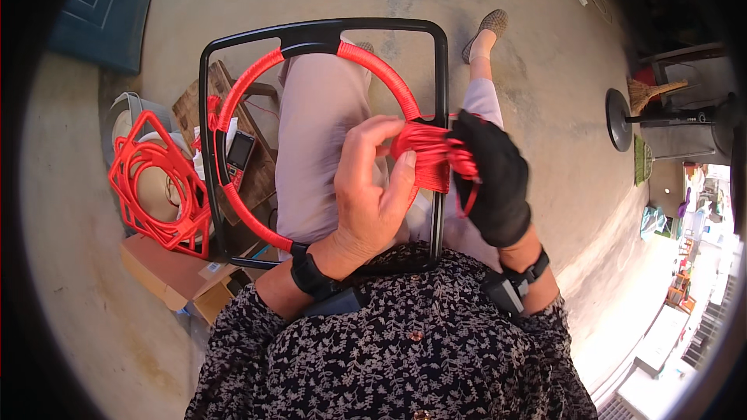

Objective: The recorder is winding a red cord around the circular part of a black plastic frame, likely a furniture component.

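Across my lap rests a black rectangular frame (443, 54) with an inner ring (387, 76), most of it wrapped in glossy red cord. At the frame's right side sits a thick bundle of red cord (424, 144). My left hand (364, 179), bare, pinches that bundle between thumb and fingers. In a black glove, my right hand (492, 179) closes round loose red cord just right of the frame bar. A loop of cord hangs below the glove. The glove's fingers are partly blurred and turned away.
To the left, several red frames (159, 187) lie on a grey bucket (128, 105). A wooden stool (194, 101) carries a mobile phone (240, 152). A cardboard box (167, 268) stands below. On the right are a black fan (618, 120) and a broom (654, 92).
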Available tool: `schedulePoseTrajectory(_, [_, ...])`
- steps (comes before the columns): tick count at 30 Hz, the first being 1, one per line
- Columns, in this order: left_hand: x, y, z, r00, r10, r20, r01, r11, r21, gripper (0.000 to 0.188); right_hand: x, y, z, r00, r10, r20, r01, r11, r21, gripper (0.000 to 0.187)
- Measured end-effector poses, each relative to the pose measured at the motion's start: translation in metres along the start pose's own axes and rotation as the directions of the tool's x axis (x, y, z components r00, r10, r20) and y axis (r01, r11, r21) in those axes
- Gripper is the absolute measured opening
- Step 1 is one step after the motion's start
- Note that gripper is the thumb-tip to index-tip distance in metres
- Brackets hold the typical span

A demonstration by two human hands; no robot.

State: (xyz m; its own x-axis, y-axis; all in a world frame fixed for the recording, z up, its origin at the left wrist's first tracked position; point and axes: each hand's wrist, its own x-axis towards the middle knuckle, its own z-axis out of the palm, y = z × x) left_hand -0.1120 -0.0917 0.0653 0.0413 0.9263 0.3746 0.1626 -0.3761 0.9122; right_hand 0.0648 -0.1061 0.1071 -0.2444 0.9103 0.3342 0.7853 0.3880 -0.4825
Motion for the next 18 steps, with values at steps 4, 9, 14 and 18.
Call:
schedulePoseTrajectory(4, [-0.005, 0.001, 0.005, 0.933, -0.336, 0.127, 0.356, 0.914, -0.197, 0.030, -0.050, 0.053, -0.041, 0.988, 0.153, 0.013, -0.134, 0.897, -0.421, 0.056])
schedulePoseTrajectory(9, [-0.006, 0.000, 0.003, 0.871, -0.445, 0.207, 0.484, 0.849, -0.213, 0.029, -0.139, 0.134, -0.069, 0.617, 0.763, -0.192, -0.779, 0.557, -0.288, 0.040])
schedulePoseTrajectory(14, [-0.007, -0.005, 0.005, 0.866, -0.443, 0.233, 0.488, 0.850, -0.198, 0.025, -0.175, 0.165, -0.068, 0.300, 0.945, -0.133, -0.717, 0.315, 0.621, 0.028])
schedulePoseTrajectory(18, [-0.006, -0.008, 0.006, 0.778, -0.516, 0.358, 0.620, 0.722, -0.306, 0.023, -0.127, 0.110, -0.041, 0.480, 0.849, 0.222, -0.620, 0.149, 0.771, 0.031])
